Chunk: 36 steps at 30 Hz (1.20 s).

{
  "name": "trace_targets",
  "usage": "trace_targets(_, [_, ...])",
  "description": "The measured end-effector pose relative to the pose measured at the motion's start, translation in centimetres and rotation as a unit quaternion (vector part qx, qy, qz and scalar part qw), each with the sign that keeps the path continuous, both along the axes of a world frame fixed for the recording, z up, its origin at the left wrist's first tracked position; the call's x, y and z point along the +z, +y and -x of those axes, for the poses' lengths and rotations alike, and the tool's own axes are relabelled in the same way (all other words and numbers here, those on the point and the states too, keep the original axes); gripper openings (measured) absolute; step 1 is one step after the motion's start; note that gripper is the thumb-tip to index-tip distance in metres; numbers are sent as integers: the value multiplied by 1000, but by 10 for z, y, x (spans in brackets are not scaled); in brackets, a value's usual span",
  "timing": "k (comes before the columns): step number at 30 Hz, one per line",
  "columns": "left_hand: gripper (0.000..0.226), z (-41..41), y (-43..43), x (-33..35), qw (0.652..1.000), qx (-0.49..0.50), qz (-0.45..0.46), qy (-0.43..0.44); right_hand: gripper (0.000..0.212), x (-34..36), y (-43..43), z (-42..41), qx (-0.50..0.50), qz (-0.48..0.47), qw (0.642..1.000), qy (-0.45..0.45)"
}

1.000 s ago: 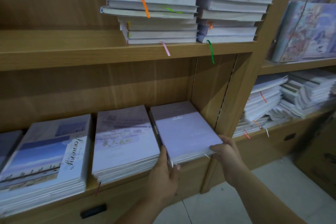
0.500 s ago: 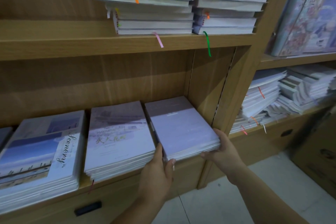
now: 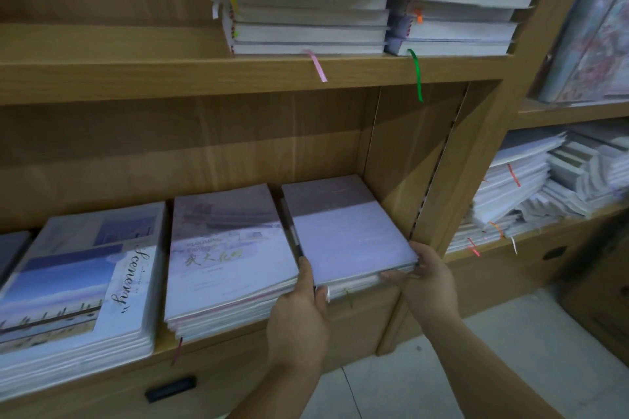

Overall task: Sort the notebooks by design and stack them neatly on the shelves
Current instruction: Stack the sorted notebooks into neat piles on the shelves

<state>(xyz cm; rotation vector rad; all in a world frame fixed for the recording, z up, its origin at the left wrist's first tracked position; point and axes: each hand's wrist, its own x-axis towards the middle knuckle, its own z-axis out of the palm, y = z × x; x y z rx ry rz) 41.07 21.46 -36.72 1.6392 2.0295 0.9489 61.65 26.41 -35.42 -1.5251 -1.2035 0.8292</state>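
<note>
A lilac stack of notebooks [image 3: 347,238] is seen lying flat at the right end of the lower shelf [image 3: 366,311], close to the side panel. Its front left corner is gripped by the left hand [image 3: 299,309], the thumb laid along the side; its front right corner is clasped by the right hand [image 3: 429,282], fingers curled over the page edges. Just beside it on the left a second stack [image 3: 228,248] is placed, then a stack marked "Scenery" [image 3: 78,282]

Plain lilac notebook stack [image 3: 343,231], tan woodgrain shelf [image 3: 170,78], green ribbon [image 3: 416,75]
</note>
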Motion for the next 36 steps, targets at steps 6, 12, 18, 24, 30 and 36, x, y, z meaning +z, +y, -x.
trace_targets(6, [64, 2, -6, -2, 997, -16, 3, 69, 73, -6, 0, -4, 12, 20, 999, -48])
trace_targets(12, [67, 0, -7, 0, 998, -35, -29, 36, 79, -4, 0, -8, 12, 21, 999, -35])
trace_targets(18, [59, -10, -11, 0, 996, -33, -79, -25, 93, -1, -4, -14, 47, 19, 999, -8])
trace_targets(24, [48, -3, 0, 0, 995, -8, -97, 2, 82, 0, -3, -12, 13, 15, 1000, -15])
trace_targets(30, [39, -4, -3, -4, 994, -7, -107, -34, 75, -4, 0, -8, -17, 1, 1000, -12])
trace_targets(36, [41, -10, -9, -6, 987, 9, -122, -103, 89, -5, 0, -14, 10, 17, 1000, -12])
